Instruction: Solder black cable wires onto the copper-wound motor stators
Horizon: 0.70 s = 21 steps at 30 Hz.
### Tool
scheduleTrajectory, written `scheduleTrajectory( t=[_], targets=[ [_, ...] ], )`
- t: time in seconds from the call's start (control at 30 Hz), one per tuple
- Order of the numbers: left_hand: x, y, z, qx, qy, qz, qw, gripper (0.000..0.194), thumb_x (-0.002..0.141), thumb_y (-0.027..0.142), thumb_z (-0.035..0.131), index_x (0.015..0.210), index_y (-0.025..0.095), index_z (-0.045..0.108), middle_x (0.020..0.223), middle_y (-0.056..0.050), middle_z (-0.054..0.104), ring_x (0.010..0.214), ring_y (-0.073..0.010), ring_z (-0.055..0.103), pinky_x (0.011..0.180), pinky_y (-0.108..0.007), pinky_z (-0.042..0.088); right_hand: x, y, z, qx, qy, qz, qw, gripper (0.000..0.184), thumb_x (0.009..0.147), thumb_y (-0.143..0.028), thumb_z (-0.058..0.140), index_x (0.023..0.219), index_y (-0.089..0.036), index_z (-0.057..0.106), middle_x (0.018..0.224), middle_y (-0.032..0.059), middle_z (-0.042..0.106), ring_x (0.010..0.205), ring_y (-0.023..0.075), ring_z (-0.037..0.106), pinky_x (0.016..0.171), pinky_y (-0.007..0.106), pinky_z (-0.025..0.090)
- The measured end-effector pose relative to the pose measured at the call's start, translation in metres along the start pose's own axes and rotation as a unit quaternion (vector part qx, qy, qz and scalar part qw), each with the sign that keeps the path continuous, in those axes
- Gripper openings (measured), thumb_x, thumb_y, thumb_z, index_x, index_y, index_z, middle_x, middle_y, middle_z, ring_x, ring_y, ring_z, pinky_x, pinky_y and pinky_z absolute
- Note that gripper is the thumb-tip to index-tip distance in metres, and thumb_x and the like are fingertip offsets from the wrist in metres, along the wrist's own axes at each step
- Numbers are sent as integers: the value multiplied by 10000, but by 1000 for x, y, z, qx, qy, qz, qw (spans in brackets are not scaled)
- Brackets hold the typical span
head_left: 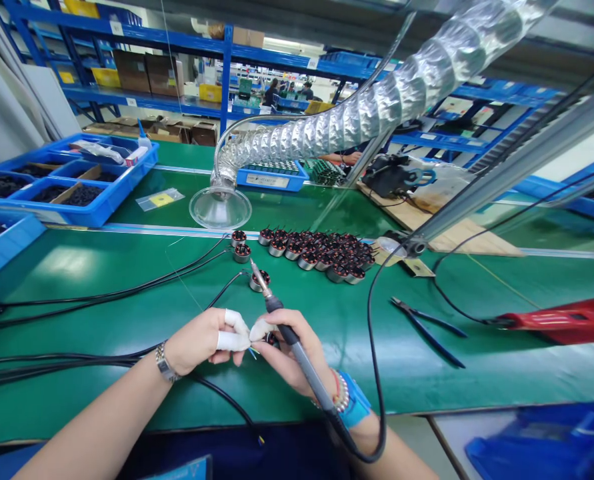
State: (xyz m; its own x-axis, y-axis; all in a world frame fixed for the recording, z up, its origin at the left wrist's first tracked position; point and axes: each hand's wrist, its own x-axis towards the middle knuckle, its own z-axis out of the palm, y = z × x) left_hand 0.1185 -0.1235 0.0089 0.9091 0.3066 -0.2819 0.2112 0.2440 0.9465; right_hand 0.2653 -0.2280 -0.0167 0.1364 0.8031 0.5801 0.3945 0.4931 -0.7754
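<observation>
Both hands meet low over the green bench, fingertips touching, with white finger covers on some fingers. My left hand (pixel 221 340) is closed in a pinch around thin coloured wires (pixel 253 353), whose tips show below the fingers. My right hand (pixel 294 350) is closed around a soldering iron (pixel 304 367), its tip pointing up and away. A small round motor part (pixel 271 340) shows partly between the right fingers; the rest is hidden. Just beyond the iron's tip sits a motor coil (pixel 259 280) with a black cable, and two more cabled coils (pixel 241 252) stand behind it.
A cluster of motor coils (pixel 321 253) stands ahead. Cutting pliers (pixel 429 330) and a red tool (pixel 567 320) lie right. Black cables (pixel 77 363) cross the left side near blue bins (pixel 101 207). A foil duct with a clear hood (pixel 220 208) hangs above; a co-worker's hand (pixel 349 158) shows behind.
</observation>
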Motion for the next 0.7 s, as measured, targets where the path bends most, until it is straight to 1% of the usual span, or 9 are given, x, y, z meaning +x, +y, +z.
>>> scheduleTrajectory(
  t=[0.1,0.17,0.23,0.3,0.37,0.43,0.57,0.63,0.7],
  targets=[
    [-1,1,0,22,2,-1,1000,145,678,264,595,686,126,550,530,19,552,391,-39,329,392,-173,222,6,-6,-6,-48,-17,-32,998,345,730,-100,633,1009,-245,491,785,-1,640,673,112,625,648,224,515],
    [-2,4,2,69,18,13,997,141,690,256,593,742,126,582,570,22,552,462,-57,384,450,-178,286,8,-8,-9,-62,-13,-29,998,340,726,-93,633,997,-248,500,768,-9,641,650,107,622,631,213,510],
    [-4,7,4,122,37,32,991,140,713,262,581,757,132,605,605,22,549,541,-79,428,528,-193,337,8,-8,-8,-43,-2,-2,999,334,728,-93,632,989,-252,497,750,-17,632,623,104,615,607,210,509],
    [-5,8,6,163,62,52,983,153,734,281,564,726,136,614,635,17,553,594,-97,449,591,-208,361,7,-6,-5,3,13,38,999,346,721,-94,639,986,-255,484,726,-29,618,601,101,603,582,210,507],
    [-4,6,8,179,88,65,978,168,743,295,552,706,142,609,660,11,564,627,-112,465,628,-218,370,5,-2,-1,55,29,74,995,365,716,-95,643,991,-255,464,712,-37,608,596,104,598,574,218,508],
    [-3,4,9,177,116,78,974,166,741,294,545,686,144,591,665,5,567,649,-123,477,653,-225,378,4,2,3,78,35,86,993,388,722,-96,638,1018,-256,446,735,-30,614,626,113,607,606,242,517],
    [1,0,7,168,140,92,971,159,738,275,535,655,141,552,650,4,541,653,-126,472,661,-229,382,4,4,2,-8,32,31,999,395,730,-91,634,1043,-265,466,812,-10,623,698,112,618,688,253,516],
    [1,-1,6,167,133,90,973,149,740,266,533,664,140,552,661,2,542,661,-125,473,668,-228,385,6,2,-1,-53,9,7,999,369,734,-81,625,1021,-263,481,792,-16,623,684,105,617,681,232,511],
    [1,-1,5,167,121,89,974,140,745,266,537,691,139,562,692,-2,556,685,-128,484,687,-228,390,9,0,-3,-70,-13,2,997,350,742,-78,607,1014,-257,480,764,-21,620,662,101,614,668,223,509]
  ],
)
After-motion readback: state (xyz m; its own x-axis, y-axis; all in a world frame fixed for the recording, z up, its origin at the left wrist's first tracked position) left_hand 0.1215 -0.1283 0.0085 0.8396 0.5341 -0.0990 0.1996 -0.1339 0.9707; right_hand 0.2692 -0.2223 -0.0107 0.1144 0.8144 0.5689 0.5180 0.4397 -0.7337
